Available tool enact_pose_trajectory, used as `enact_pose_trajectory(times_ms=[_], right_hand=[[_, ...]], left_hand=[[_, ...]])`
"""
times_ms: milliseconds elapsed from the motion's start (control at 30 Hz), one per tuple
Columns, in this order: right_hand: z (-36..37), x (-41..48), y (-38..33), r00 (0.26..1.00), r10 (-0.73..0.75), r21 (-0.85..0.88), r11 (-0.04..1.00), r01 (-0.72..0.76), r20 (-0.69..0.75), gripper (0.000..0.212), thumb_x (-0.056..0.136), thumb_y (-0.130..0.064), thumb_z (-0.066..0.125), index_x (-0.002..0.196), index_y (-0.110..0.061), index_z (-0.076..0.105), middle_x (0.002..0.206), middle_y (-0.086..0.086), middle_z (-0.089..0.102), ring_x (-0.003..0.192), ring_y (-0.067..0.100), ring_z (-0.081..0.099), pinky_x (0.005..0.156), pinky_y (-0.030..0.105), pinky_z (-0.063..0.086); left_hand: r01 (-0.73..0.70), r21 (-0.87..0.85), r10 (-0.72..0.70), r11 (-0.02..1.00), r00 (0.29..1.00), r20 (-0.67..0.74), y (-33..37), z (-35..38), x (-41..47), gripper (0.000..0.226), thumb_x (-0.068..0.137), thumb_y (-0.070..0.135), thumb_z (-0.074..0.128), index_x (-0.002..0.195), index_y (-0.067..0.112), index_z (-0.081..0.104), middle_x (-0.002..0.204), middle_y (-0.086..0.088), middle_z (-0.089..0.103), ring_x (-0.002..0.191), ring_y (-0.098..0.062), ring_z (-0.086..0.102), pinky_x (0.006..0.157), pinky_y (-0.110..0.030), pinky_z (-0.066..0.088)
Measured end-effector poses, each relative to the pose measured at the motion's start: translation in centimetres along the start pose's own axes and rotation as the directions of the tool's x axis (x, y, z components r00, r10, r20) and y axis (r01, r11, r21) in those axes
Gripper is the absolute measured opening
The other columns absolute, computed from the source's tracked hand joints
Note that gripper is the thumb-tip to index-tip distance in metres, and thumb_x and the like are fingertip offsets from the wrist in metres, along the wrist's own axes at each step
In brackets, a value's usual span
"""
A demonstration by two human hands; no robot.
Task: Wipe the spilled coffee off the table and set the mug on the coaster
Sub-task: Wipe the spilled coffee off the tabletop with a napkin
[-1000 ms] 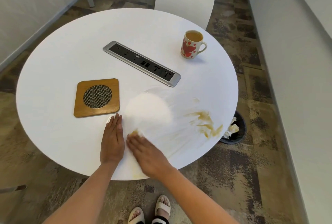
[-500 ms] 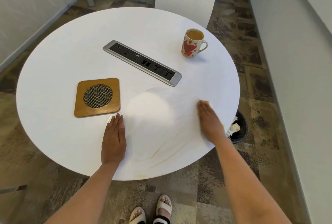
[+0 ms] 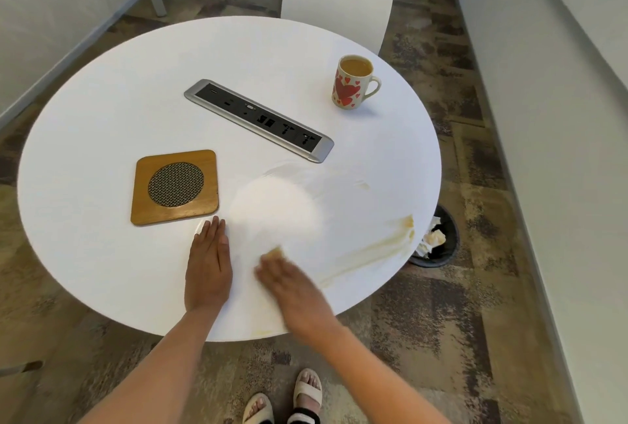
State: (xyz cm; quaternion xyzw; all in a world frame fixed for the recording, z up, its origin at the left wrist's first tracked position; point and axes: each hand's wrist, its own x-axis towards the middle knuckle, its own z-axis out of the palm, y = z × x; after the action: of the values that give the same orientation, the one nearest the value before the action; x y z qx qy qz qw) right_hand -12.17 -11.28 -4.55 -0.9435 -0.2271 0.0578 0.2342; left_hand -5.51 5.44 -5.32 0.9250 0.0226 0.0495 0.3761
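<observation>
Swept back from the table's (image 3: 102,253) right edge, the blurred right hand (image 3: 292,284) presses flat on a stained tissue (image 3: 276,251), mug (image 3: 351,82) far beyond.

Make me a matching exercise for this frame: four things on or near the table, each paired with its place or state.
Things:
1. mug
2. coaster
3. left hand
4. bin

Places or states:
A. flat on the table, just below the coaster
B. on the floor by the table's right edge
C. bare, nothing on it
D. far right of the table, full of coffee

Pairs: 1-D, 2-C, 3-A, 4-B
</observation>
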Motion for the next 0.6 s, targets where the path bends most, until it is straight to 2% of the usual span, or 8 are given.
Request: enact_pose_trajectory(times_ms=[67,167,233,267,333,467,533,600], right_hand=[[1.0,-1.0,-1.5,0.981,-0.154,0.012,0.988,0.153,0.117,0.063,0.090,-0.001,0.035,0.148,-0.017,0.018,0.158,0.004,0.013,0.147,0.020,0.003,0.118,0.030,-0.005],[0.4,-3.3,-0.3,0.934,-0.266,0.019,0.963,0.269,0.238,0.058,0.092,-0.008,0.029,0.149,-0.018,0.019,0.158,-0.002,0.014,0.145,0.010,-0.004,0.118,0.024,-0.009],[-0.6,-4.8,1.7,0.921,-0.301,-0.024,0.948,0.316,0.249,0.059,0.092,-0.007,0.034,0.148,-0.020,0.019,0.156,-0.006,0.013,0.143,0.007,-0.004,0.117,0.024,-0.010],[-1.2,-5.6,2.9,0.929,-0.287,-0.049,0.951,0.306,0.233,0.060,0.093,-0.006,0.036,0.148,-0.022,0.018,0.155,-0.007,0.013,0.143,0.007,-0.002,0.118,0.030,-0.007],[-2.6,-7.0,5.7,0.968,-0.169,-0.087,0.978,0.187,0.186,0.062,0.094,-0.006,0.036,0.147,-0.029,0.013,0.155,-0.013,0.011,0.144,0.004,-0.002,0.117,0.038,-0.003],[-6.5,-9.0,11.7,0.991,0.134,-0.161,0.978,-0.133,-0.004,0.067,0.092,-0.004,0.030,0.146,-0.038,0.008,0.155,-0.018,0.005,0.143,-0.003,-0.007,0.119,0.029,0.001],[-8.4,-9.2,14.5,0.942,0.311,-0.157,0.932,-0.328,-0.124,0.071,0.093,0.002,0.032,0.145,-0.037,0.004,0.155,-0.017,0.001,0.143,-0.003,-0.009,0.117,0.027,-0.002],[-10.0,-8.6,16.9,0.828,0.522,-0.030,0.842,-0.538,-0.204,0.061,0.098,-0.003,0.030,0.147,-0.031,0.005,0.157,-0.013,0.002,0.144,0.004,-0.006,0.119,0.031,0.000]], left_hand=[[0.002,0.004,-0.002,1.000,1.000,0.006,-0.1,-0.1,0.0,0.045,0.099,0.023,0.024,0.139,0.006,0.038,0.148,-0.007,0.036,0.140,-0.017,0.024,0.116,-0.029,0.011],[0.012,0.000,-0.012,1.000,1.000,0.005,-0.1,-0.2,-0.2,0.049,0.098,0.029,0.022,0.139,0.008,0.037,0.148,-0.005,0.035,0.140,-0.015,0.023,0.116,-0.028,0.011],[0.013,0.000,-0.013,1.000,1.000,0.005,0.0,-0.2,-0.2,0.049,0.098,0.030,0.022,0.139,0.008,0.038,0.148,-0.005,0.035,0.141,-0.015,0.023,0.116,-0.028,0.011],[0.010,0.000,-0.010,1.000,1.000,0.005,0.0,-0.2,-0.2,0.049,0.098,0.029,0.022,0.139,0.008,0.038,0.148,-0.005,0.036,0.140,-0.016,0.023,0.115,-0.027,0.011],[0.006,0.002,-0.007,1.000,1.000,0.007,0.1,-0.2,-0.2,0.052,0.097,0.032,0.020,0.139,0.007,0.038,0.148,-0.006,0.036,0.141,-0.016,0.023,0.115,-0.026,0.010],[-0.003,0.015,0.003,1.000,1.000,0.007,0.2,-0.2,-0.2,0.054,0.096,0.033,0.019,0.139,0.006,0.038,0.148,-0.007,0.036,0.140,-0.016,0.023,0.115,-0.027,0.010],[-0.002,0.019,0.002,1.000,1.000,0.009,0.1,-0.1,-0.2,0.054,0.096,0.033,0.019,0.139,0.006,0.037,0.148,-0.006,0.036,0.140,-0.015,0.023,0.115,-0.027,0.010],[-0.001,0.024,0.001,1.000,1.000,0.009,0.0,0.0,-0.2,0.055,0.096,0.034,0.018,0.139,0.006,0.037,0.148,-0.006,0.036,0.140,-0.015,0.023,0.116,-0.028,0.010]])
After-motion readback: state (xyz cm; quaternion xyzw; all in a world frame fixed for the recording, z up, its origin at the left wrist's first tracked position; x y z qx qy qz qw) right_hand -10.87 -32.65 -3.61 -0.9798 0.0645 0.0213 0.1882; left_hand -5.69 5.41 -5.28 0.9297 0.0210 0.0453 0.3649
